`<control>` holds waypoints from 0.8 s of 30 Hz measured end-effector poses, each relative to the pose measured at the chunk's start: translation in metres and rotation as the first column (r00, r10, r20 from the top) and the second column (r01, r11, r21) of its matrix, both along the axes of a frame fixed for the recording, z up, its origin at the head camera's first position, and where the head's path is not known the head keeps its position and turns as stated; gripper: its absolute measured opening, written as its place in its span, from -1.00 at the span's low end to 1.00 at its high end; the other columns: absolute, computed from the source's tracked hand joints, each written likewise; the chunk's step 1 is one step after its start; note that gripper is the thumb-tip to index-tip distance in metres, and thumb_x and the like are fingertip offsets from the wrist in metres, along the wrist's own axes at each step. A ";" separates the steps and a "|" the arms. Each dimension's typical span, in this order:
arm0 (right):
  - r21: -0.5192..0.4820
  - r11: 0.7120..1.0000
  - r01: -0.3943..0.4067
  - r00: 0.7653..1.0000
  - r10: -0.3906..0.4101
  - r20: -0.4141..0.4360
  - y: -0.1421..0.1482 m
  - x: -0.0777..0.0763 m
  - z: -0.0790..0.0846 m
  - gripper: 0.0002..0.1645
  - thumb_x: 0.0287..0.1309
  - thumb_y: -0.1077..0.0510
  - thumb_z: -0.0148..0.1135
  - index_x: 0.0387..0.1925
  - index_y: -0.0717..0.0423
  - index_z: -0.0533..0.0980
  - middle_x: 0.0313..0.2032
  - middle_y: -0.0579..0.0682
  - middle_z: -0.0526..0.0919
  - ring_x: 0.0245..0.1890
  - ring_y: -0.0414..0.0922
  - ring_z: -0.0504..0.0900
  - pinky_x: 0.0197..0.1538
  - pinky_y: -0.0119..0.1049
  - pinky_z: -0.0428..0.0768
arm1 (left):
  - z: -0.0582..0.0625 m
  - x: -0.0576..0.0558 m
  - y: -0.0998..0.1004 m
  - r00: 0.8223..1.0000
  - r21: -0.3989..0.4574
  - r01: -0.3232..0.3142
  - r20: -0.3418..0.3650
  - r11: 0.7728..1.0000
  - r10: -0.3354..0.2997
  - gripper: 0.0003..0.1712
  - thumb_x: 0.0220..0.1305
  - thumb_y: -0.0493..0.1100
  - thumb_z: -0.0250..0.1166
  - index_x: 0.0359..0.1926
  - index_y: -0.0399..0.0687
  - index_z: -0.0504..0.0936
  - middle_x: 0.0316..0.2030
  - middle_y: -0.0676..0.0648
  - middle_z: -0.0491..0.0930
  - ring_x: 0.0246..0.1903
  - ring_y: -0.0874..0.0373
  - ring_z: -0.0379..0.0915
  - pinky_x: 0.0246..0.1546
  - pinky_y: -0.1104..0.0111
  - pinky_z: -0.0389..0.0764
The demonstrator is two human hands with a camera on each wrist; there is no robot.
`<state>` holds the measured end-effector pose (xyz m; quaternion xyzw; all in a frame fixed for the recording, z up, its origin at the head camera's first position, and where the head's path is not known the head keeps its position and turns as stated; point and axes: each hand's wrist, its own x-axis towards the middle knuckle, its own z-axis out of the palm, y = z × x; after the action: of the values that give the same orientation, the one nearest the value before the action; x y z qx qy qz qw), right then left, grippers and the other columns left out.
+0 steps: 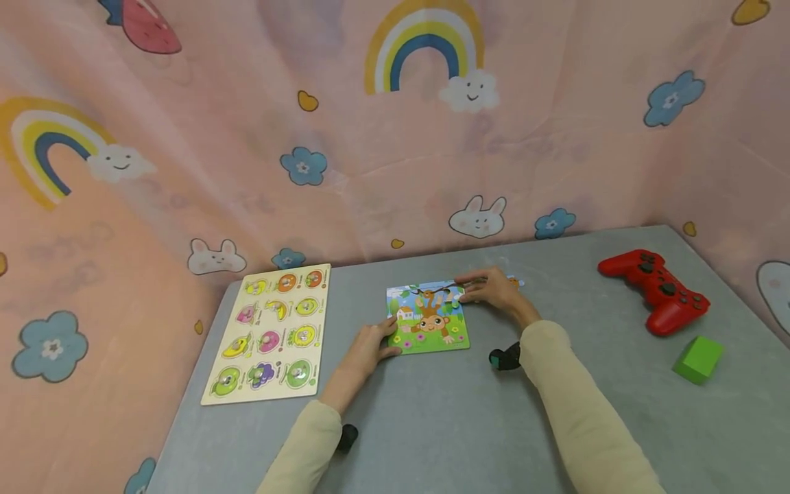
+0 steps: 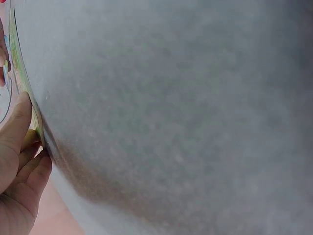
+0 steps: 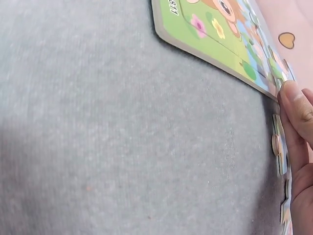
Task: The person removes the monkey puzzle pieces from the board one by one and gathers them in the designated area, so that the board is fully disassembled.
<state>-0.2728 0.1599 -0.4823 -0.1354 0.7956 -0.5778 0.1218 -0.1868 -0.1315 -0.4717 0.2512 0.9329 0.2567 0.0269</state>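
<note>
A jigsaw puzzle board (image 1: 426,329) with a hanging monkey, a house and flowers lies on the grey table. At its lower left corner, my left hand (image 1: 369,343) grips the edge; the left wrist view shows the thumb and fingers (image 2: 36,171) around that corner. My right hand (image 1: 494,289) is at the upper right corner, pinching a small puzzle piece (image 3: 275,69) against the picture. Its fingers partly cover that piece. More loose puzzle pieces (image 3: 279,144) lie beside and beneath the right hand; in the head view one piece (image 1: 514,281) shows just past it.
Left of the board lies a wooden fruit peg puzzle (image 1: 280,357). A red game controller (image 1: 657,291) and a green block (image 1: 699,359) are on the right side. A pink patterned cloth (image 1: 382,151) hangs behind the grey table (image 1: 432,425).
</note>
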 end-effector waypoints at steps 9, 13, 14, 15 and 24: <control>-0.032 0.999 -0.021 0.999 0.022 0.032 0.001 0.001 0.000 -0.46 0.07 0.39 0.34 0.12 0.44 0.47 0.07 0.41 0.52 -0.05 0.19 0.60 -0.33 -0.32 0.60 | 0.001 0.001 -0.002 1.000 -0.009 0.002 -0.002 1.000 -0.002 -0.39 0.04 -0.21 0.42 0.08 -0.50 0.52 0.16 -0.33 0.46 0.12 -0.22 0.43 0.13 0.10 0.48; -0.051 0.999 -0.016 0.998 0.018 0.052 0.003 0.000 0.000 -0.46 0.08 0.39 0.33 0.13 0.45 0.45 0.11 0.41 0.48 -0.03 0.16 0.60 -0.26 -0.34 0.63 | 0.001 -0.001 0.000 1.000 -0.003 -0.001 0.013 1.000 0.001 -0.39 0.05 -0.22 0.41 0.09 -0.49 0.52 0.17 -0.32 0.45 0.13 -0.22 0.42 0.14 0.09 0.47; -0.054 0.998 -0.013 0.998 0.016 0.056 0.004 0.000 -0.001 -0.46 0.08 0.39 0.33 0.13 0.44 0.46 0.12 0.41 0.48 -0.05 0.11 0.62 -0.24 -0.34 0.64 | 0.001 -0.001 0.000 1.000 0.004 -0.001 0.017 1.000 0.001 -0.39 0.05 -0.22 0.41 0.09 -0.49 0.51 0.18 -0.32 0.45 0.13 -0.22 0.41 0.14 0.09 0.47; -0.054 0.998 -0.012 0.998 0.015 0.056 0.004 -0.001 -0.001 -0.46 0.08 0.39 0.33 0.13 0.44 0.46 0.12 0.41 0.47 -0.06 0.09 0.63 -0.23 -0.34 0.64 | 0.001 -0.002 0.000 1.000 0.005 0.000 0.017 1.000 0.000 -0.39 0.05 -0.22 0.41 0.09 -0.50 0.51 0.18 -0.33 0.45 0.13 -0.23 0.41 0.14 0.09 0.47; -0.044 0.999 -0.001 0.998 0.004 0.061 0.006 -0.002 -0.002 -0.46 0.07 0.36 0.35 0.13 0.40 0.48 0.13 0.37 0.48 -0.11 -0.06 0.65 -0.23 -0.35 0.65 | 0.001 -0.003 0.000 1.000 -0.008 -0.009 0.017 1.000 0.010 -0.38 0.02 -0.20 0.42 0.10 -0.46 0.52 0.18 -0.30 0.45 0.13 -0.21 0.42 0.15 0.13 0.47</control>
<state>-0.2748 0.1661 -0.4847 -0.1214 0.7783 -0.5990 0.1439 -0.1893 -0.1315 -0.4708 0.2444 0.9348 0.2552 0.0347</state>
